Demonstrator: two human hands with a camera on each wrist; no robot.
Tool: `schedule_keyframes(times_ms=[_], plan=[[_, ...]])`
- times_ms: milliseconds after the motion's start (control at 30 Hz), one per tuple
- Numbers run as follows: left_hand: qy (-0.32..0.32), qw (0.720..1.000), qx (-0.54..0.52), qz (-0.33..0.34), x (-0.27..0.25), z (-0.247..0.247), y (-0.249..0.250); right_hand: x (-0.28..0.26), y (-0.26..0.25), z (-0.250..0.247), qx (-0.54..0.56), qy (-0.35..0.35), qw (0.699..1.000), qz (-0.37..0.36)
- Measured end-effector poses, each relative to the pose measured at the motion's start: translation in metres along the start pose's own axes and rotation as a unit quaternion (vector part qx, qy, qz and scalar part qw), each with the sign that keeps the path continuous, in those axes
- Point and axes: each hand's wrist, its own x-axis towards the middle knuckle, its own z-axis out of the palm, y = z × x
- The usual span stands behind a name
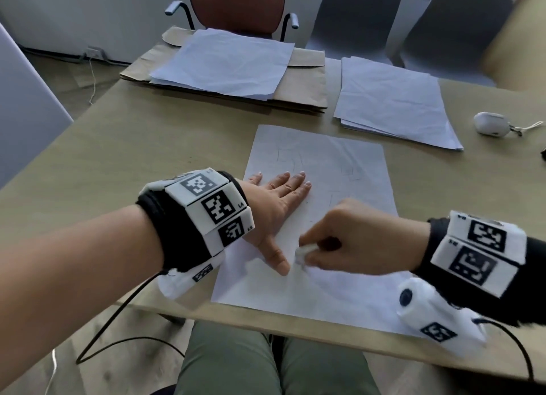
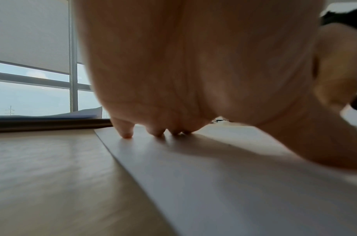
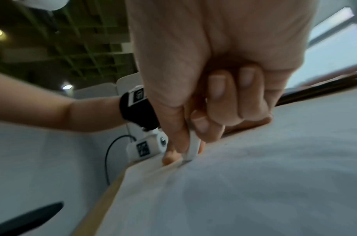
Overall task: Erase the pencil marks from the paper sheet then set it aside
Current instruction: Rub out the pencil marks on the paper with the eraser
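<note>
Far left of the head view: grey panel (image 1: 28, 105) beside the table (image 1: 141, 146), w/ a black cable (image 1: 118, 315) hanging from the left wrist rig toward the floor. Left hand (image 1: 276, 208) lies flat, palm down, fingers straight & spread on the left part of the paper sheet (image 1: 322, 164), thumb pointing back toward the person; left wrist view confirms fingertips (image 2: 126, 134) pressing the sheet just inside its left edge, nothing gripped. Paper sheet sits on the near-centre of the table, its near edge close to the table's front edge, faint pencil marks (image 1: 288, 158) visible on the upper half. Behind it, back left: brown paper folder (image 1: 304, 78) w/ a stack of sheets (image 1: 224, 60) on top, orange chair (image 1: 236, 4) past that. Right hand (image 1: 354, 235) is curled, thumb & fingers pinching a small white eraser (image 1: 305, 251) w/ its tip down on the sheet just right of the left thumb; right wrist view shows the eraser (image 3: 192, 149) touching the paper, which looks rippled around it, prob. bunched, though blur makes that hard to confirm. Back right: second stack of white sheets (image 1: 393, 102), two dark chairs (image 1: 455, 31) beyond. Far right: small white case (image 1: 490, 123) w/ a cord, well apart from the sheet.
</note>
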Motion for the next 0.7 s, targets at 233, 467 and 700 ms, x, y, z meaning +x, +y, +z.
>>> schedule_keyframes(times_ms=[233, 467, 700], plan=[[-0.007, 1.0, 0.003, 0.026, 0.001, 0.0, -0.001, 0.004, 0.023, -0.007, -0.057, 0.132, 0.989, 0.036], [-0.014, 1.0, 0.005, 0.018, 0.001, 0.0, 0.0, -0.001, 0.009, -0.003, -0.01, 0.019, 1.0, -0.022], [-0.02, 1.0, 0.006, 0.006, 0.0, 0.0, -0.001, -0.009, 0.001, 0.007, -0.011, 0.047, 0.997, -0.053]])
